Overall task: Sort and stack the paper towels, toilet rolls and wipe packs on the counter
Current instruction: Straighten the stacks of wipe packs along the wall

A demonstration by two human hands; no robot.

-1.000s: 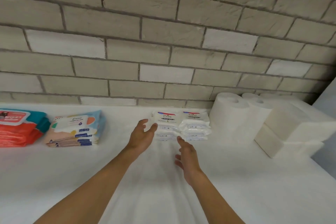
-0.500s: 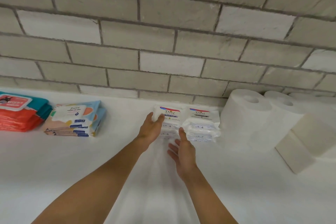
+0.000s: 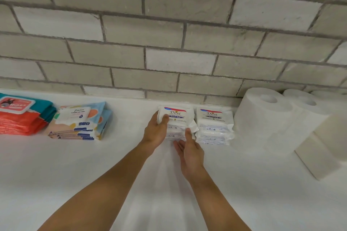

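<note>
Brickwork of pale grey and white blocks (image 3: 169, 43) rises straight beyond both grips and meets the back edge of the flat white bench (image 3: 93, 174), whose broad surface spreads toward the viewer beneath the forearms. Right of the right grip, two tall white paper rolls (image 3: 262, 124) stand upright, the nearer one just beside the right-hand stack of soft white Dove wipe packs (image 3: 214, 125). Further right, white folded paper-towel blocks (image 3: 319, 161) run out past the frame's edge. Far left of the left grip lies a stack of red-and-teal wipe packs (image 3: 20, 118), cut by the frame's left edge. Just beside it is a stack of pastel blue-and-orange wipe packs (image 3: 80, 124), and a wide stretch of bench separates that stack from the left grip. The left-hand stack of soft white Dove wipe packs (image 3: 178, 116) sits near the wall, with only a narrow slot between it and its twin. The left grip (image 3: 156, 131) is clamped on this stack's top left corner, thumb on the top face, fingers hidden behind the left side. The right grip (image 3: 189, 150) is spread, fingers straight, thumb touching the stack's front right edge.
</note>
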